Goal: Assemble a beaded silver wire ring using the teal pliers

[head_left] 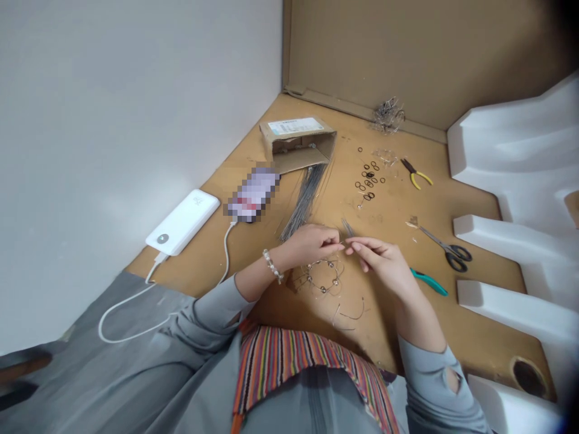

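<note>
My left hand point(314, 242), with a beaded bracelet point(272, 266) at its wrist, is closed in a pinch on a thin wire point(342, 243). Facing it, my right hand point(380, 259) pinches at the same wire with thumb and forefinger. Grey pointed tips point(347, 226) show just past the right fingers. A teal handle point(430, 282) emerges beyond the right wrist; whether it belongs to those tips I cannot tell. Below the left hand is a wire ring with round shiny beads point(324, 289). Short bent wire pieces point(353, 314) lie nearer to me.
Straight grey wires point(302, 202) lie before an open cardboard box point(298, 163). Black rings point(369, 181), yellow-handled pliers point(416, 175) and scissors point(446, 247) lie further right. A phone point(253, 194) and white power bank point(183, 222) are left. White foam point(497, 241) lines the right edge.
</note>
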The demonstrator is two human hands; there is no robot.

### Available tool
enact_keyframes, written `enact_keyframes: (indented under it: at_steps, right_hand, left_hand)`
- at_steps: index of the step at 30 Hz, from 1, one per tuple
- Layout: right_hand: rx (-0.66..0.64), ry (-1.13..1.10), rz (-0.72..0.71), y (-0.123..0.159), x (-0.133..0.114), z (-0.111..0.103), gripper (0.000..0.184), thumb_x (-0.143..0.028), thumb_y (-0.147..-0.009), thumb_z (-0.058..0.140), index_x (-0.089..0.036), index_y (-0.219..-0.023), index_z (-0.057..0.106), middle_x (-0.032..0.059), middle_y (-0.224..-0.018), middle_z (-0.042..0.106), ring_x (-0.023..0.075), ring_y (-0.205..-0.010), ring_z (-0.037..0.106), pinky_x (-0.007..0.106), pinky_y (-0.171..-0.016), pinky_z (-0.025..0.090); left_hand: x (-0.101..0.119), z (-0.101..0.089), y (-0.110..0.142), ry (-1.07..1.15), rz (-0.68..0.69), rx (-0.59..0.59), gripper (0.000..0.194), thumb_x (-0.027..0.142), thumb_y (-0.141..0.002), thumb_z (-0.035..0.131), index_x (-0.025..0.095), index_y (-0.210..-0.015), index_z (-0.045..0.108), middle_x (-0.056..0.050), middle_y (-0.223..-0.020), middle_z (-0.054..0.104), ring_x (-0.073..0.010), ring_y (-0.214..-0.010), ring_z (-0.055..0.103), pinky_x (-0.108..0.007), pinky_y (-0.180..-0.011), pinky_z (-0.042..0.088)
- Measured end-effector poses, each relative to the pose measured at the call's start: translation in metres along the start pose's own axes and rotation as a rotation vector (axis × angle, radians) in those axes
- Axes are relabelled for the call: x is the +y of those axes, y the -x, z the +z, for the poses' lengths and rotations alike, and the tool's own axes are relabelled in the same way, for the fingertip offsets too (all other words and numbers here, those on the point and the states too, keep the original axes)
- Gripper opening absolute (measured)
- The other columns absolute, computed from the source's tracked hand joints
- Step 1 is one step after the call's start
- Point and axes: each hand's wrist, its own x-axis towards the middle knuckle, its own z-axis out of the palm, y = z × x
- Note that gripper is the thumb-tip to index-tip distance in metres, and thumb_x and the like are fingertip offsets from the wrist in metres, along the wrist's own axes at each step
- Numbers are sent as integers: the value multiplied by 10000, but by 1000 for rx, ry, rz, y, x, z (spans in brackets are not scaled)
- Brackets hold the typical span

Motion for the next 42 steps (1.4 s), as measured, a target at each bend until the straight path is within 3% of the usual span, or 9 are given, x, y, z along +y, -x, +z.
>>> enact_keyframes:
  at_steps: [2,7,13,20,24,31,34,38,42]
  right_hand:
    - [-25,-52,16,-4,6,2,297,-439,-756,665,-181,-896,706,28,-768,683,68,-466,455,239,-445,358]
    - [72,-155,10,-4,15,6,267,-373,-687,746,-206,-884,676,-15,-713,635,62,-468,482,208,-407,351]
    - [-41,-177,10,-3,19,9,262,-403,-749,692,-195,-906,708,-18,-573,604,98,-474,519,257,-487,450]
    - [8,-37,-121,-2,13,5,214,-408,-730,705,-205,-797,713,35,-845,630,81,-525,539,246,-471,456]
    - [-89,-125,-56,0,12,2,216,-405,-766,678,-200,-834,679,-8,-638,631,87,-460,520,251,-475,453]
    - [76,-259,-33,-3,17,-3,217,-386,-727,722,-199,-818,659,-7,-681,656,83,-474,537,236,-474,447]
    - [115,-237,-21,-3,19,-4,244,-409,-715,724,-197,-812,650,-3,-672,647,91,-482,533,238,-465,434]
    - [128,-109,-20,-2,20,-4,287,-461,-709,704,-193,-795,648,-3,-657,633,83,-454,474,242,-447,390]
    - [109,66,-38,-3,21,-3,292,-475,-711,684,-189,-771,670,9,-645,629,112,-533,502,263,-523,415]
  left_hand:
    - [-1,1,0,-20,14,17,232,310,-876,517,161,-711,581,14,-662,591,-101,-615,489,-217,-601,303]
    - [-2,6,-1,-51,54,13,227,313,-880,531,156,-730,598,10,-674,615,-101,-632,513,-214,-621,322]
    - [-1,11,-1,-16,83,-18,244,327,-896,511,155,-754,611,7,-687,623,-96,-645,534,-206,-630,341]
    - [0,8,-1,87,75,-29,247,336,-886,530,146,-750,610,22,-647,589,-84,-603,500,-199,-604,333]
    - [2,4,0,144,67,-56,267,357,-892,517,145,-771,626,24,-644,591,-79,-596,496,-197,-600,335]
    - [-6,-21,3,-22,-170,80,288,378,-899,479,154,-870,657,-14,-752,658,-114,-641,536,-224,-610,347]
    - [-10,-28,6,-157,-198,-29,295,363,-898,470,162,-834,677,-25,-742,673,-131,-649,560,-237,-598,333]
    - [-10,-23,7,-213,-194,-244,246,392,-828,574,183,-829,706,-34,-795,708,-153,-705,605,-238,-593,338]
    - [-9,-13,6,-301,-138,-315,198,299,-838,546,198,-826,716,-40,-828,724,-175,-768,628,-247,-614,346]
